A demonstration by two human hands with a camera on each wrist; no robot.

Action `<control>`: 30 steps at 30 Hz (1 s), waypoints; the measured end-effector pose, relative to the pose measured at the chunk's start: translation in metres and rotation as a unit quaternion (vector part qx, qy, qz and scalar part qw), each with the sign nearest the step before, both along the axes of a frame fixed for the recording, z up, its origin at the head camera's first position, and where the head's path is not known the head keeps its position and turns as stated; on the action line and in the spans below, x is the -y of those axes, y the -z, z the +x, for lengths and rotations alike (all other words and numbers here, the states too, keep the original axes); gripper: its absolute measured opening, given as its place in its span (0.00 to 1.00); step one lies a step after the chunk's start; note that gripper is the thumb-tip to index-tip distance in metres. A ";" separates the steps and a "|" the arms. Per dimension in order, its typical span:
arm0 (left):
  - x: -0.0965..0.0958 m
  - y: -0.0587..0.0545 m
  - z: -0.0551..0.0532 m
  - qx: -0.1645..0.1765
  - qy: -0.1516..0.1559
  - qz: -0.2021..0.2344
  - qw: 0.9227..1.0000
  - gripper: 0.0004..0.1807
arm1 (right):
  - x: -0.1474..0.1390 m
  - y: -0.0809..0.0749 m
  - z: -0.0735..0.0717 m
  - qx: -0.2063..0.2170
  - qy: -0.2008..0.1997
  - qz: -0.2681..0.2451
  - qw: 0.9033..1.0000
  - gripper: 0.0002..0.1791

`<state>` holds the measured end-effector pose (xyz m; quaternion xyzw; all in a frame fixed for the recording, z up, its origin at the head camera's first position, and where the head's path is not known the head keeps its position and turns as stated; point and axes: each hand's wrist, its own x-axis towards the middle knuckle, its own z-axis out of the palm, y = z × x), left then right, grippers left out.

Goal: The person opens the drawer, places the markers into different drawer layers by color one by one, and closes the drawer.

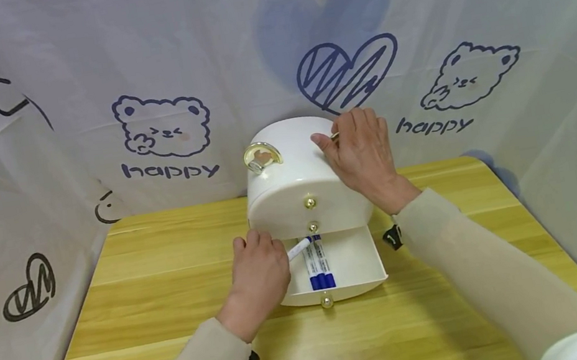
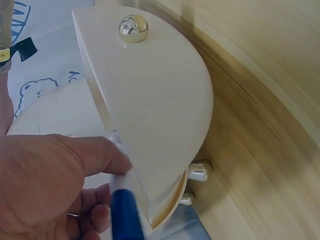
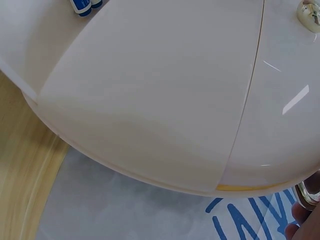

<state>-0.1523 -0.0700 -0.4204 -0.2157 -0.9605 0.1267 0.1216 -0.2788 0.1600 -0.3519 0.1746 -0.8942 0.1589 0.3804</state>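
A white storage box with a rounded top stands on the table, its bottom drawer pulled out. White markers with blue caps lie side by side in the drawer. My left hand pinches another white marker over the drawer's left side; its blue end shows in the left wrist view. My right hand is at the box's upper right, its fingers curled round a metal handle at the right wrist view's edge. Most of that handle is hidden by the hand.
A gold ring handle is on the box's left side. Round gold knobs run down the front, one on the open drawer. The wooden table meets a printed cloth behind the box.
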 end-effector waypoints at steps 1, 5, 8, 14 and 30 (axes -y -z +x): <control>0.000 0.000 0.000 -0.009 -0.001 0.003 1.000 0.17 | 0.000 0.000 0.000 0.001 0.000 -0.001 1.000 0.42; 0.002 0.002 0.000 -0.046 0.002 0.021 0.999 0.19 | 0.000 0.001 0.000 0.002 -0.002 -0.004 1.000 0.42; 0.003 0.004 -0.001 -0.074 0.009 0.036 0.997 0.20 | 0.000 0.000 0.000 0.001 -0.002 -0.006 1.000 0.42; 0.006 0.007 -0.003 -0.091 0.021 0.064 0.994 0.22 | 0.001 0.001 0.000 -0.004 -0.001 -0.008 1.000 0.44; 0.016 0.006 -0.005 -0.080 0.024 0.164 0.983 0.22 | 0.000 0.000 -0.001 0.004 0.001 -0.002 1.000 0.43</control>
